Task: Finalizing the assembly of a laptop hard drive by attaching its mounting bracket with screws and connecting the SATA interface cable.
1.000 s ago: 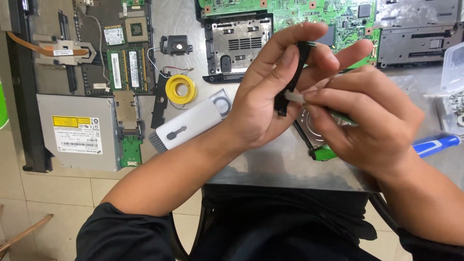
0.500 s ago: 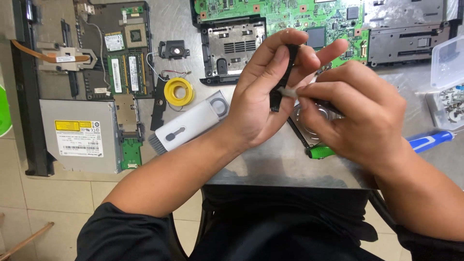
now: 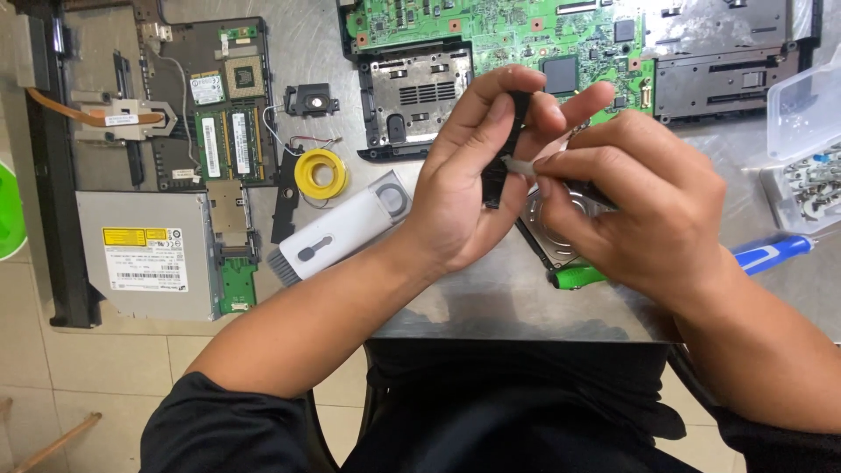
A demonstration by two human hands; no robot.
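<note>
Two hands work above the metal table (image 3: 491, 298): left hand (image 3: 464, 188) pinches a small black part (image 3: 498, 171), right hand (image 3: 639, 206) grips a thin pale tool (image 3: 523, 165) against it. A slip looks likely to drop the part onto the disk drive (image 3: 561, 229) below, or bend the tool tip.

There are two hands (image 3: 561, 193), one yellow tape roll (image 3: 321, 173) and one white brush tool (image 3: 337, 229). One green circuit board (image 3: 491, 31) lies far, and one silver disc drive (image 3: 144, 254) lies left.

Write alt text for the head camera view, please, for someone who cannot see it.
Two hands meet over a metal table: the left hand pinches a small black part, the right hand holds a thin pale piece against it. Around lie a green circuit board, yellow reel and white tool.
</note>
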